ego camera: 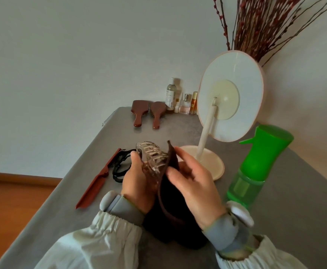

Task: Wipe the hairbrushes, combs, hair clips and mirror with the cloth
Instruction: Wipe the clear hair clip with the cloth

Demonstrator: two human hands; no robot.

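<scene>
My left hand [137, 181] grips a clear brown claw hair clip [152, 157] above the grey table [65, 200]. My right hand [193, 183] holds a dark brown cloth [170, 214] pressed against the clip's right side; the cloth hangs down to the table. A black hair clip [121, 166] and a reddish-brown folding comb [96, 183] lie left of my hands. Two wooden hairbrushes [139, 112] [157, 113] lie face down at the far end. The round stand mirror [230, 98] shows its white back, and its base [213, 164] sits just behind my right hand.
A green spray bottle [256, 164] stands upright close to my right wrist. Several small cosmetic bottles [180, 101] line the wall at the back. Dried red twigs [259, 26] rise behind the mirror. Beyond the table's left edge is wooden floor [13, 200].
</scene>
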